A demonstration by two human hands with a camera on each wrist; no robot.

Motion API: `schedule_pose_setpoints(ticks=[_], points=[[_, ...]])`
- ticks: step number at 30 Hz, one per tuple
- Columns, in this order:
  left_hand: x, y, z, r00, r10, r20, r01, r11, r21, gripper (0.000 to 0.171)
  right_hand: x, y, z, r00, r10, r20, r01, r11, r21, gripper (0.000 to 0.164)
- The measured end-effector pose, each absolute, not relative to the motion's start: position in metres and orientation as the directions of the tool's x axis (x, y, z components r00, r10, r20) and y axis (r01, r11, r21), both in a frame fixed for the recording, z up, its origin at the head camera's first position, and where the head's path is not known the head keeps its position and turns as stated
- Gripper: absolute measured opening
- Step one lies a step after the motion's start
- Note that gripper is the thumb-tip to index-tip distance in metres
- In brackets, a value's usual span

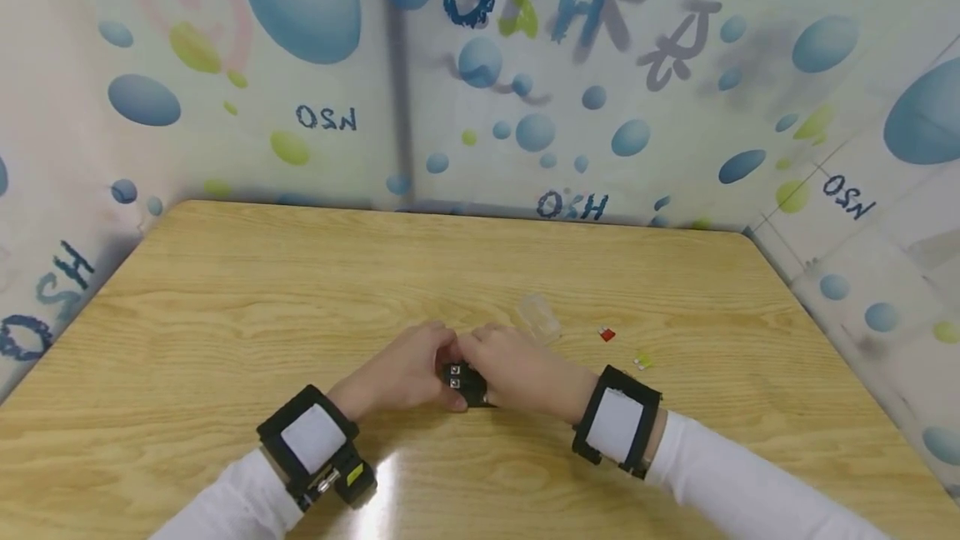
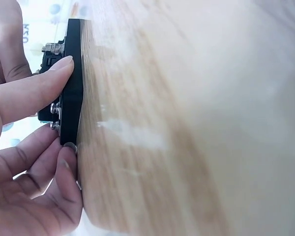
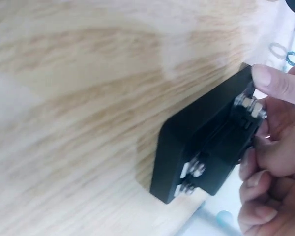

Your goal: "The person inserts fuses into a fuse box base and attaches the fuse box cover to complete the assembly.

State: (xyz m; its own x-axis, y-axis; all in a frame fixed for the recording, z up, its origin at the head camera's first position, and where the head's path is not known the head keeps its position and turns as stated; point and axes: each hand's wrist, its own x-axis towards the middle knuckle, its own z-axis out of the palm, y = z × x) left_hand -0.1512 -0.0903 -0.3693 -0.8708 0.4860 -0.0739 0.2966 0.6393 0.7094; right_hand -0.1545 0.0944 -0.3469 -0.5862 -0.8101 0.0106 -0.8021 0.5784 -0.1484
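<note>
A small black fuse block (image 1: 470,382) with metal screw terminals sits on the table between both hands. My left hand (image 1: 408,365) grips it from the left; in the left wrist view its thumb (image 2: 56,73) lies along the block's side among the terminals. My right hand (image 1: 517,365) is curled over the block's right part, fingertips right at its top. In the right wrist view, the black base (image 3: 201,118) stands close against the tabletop, with bent fingers (image 3: 258,189) at its upper side. The fingers hide what lies between the right fingertips.
Beyond the right hand lies a clear plastic cover (image 1: 539,317). A red blade fuse (image 1: 607,334) and a yellow blade fuse (image 1: 642,362) lie to its right on the wooden table (image 1: 262,290). A patterned wall sheet (image 1: 480,157) rises behind the table.
</note>
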Motion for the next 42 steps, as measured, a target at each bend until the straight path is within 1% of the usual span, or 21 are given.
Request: schedule_pose_setpoints(ticks=[2, 7, 10, 14, 17, 23, 27, 29, 31, 36, 39, 42], points=[[-0.152, -0.091, -0.369, -0.871, 0.487, -0.07, 0.298, 0.636, 0.711, 0.041, -0.154, 0.094, -0.346, -0.603, -0.798, 0.005, -0.787, 0.594, -0.169, 0.028], [-0.152, -0.091, -0.369, -0.871, 0.487, -0.065, 0.304, 0.637, 0.708, 0.041, -0.153, 0.094, -0.344, -0.612, -0.79, 0.027, -0.782, 0.599, -0.173, 0.027], [-0.152, -0.091, -0.369, -0.871, 0.488, -0.058, 0.311, 0.638, 0.705, 0.041, -0.153, 0.094, -0.344, -0.614, -0.788, 0.041, -0.781, 0.599, -0.177, 0.018], [-0.152, -0.09, -0.37, -0.87, 0.488, -0.063, 0.312, 0.646, 0.697, 0.039, -0.155, 0.097, -0.339, -0.643, -0.766, 0.022, -0.755, 0.628, -0.19, 0.008], [-0.153, -0.09, -0.37, -0.871, 0.486, -0.073, 0.306, 0.652, 0.694, 0.039, -0.158, 0.103, -0.333, -0.669, -0.744, 0.011, -0.731, 0.654, -0.196, 0.012], [-0.153, -0.089, -0.368, -0.872, 0.483, -0.084, 0.301, 0.663, 0.686, 0.04, -0.168, 0.121, -0.324, -0.695, -0.716, 0.061, -0.714, 0.679, -0.173, 0.016], [-0.152, -0.089, -0.368, -0.875, 0.475, -0.089, 0.295, 0.671, 0.68, 0.041, -0.176, 0.134, -0.317, -0.727, -0.682, 0.086, -0.683, 0.704, -0.195, 0.017], [-0.152, -0.089, -0.368, -0.876, 0.475, -0.088, 0.295, 0.671, 0.681, 0.041, -0.179, 0.139, -0.313, -0.751, -0.653, 0.097, -0.658, 0.73, -0.186, 0.018], [-0.152, -0.089, -0.368, -0.875, 0.477, -0.087, 0.297, 0.669, 0.681, 0.041, -0.183, 0.145, -0.309, -0.789, -0.609, 0.082, -0.612, 0.769, -0.183, 0.021], [-0.151, -0.089, -0.367, -0.872, 0.481, -0.089, 0.298, 0.666, 0.684, 0.042, -0.191, 0.162, -0.297, -0.877, -0.48, -0.025, -0.468, 0.864, -0.186, 0.027], [-0.15, -0.089, -0.367, -0.869, 0.486, -0.09, 0.301, 0.665, 0.683, 0.042, -0.197, 0.173, -0.294, -0.905, -0.419, -0.072, -0.397, 0.895, -0.204, 0.03], [-0.15, -0.09, -0.367, -0.869, 0.487, -0.088, 0.302, 0.663, 0.685, 0.042, -0.201, 0.182, -0.293, -0.919, -0.385, -0.087, -0.36, 0.908, -0.212, 0.032]])
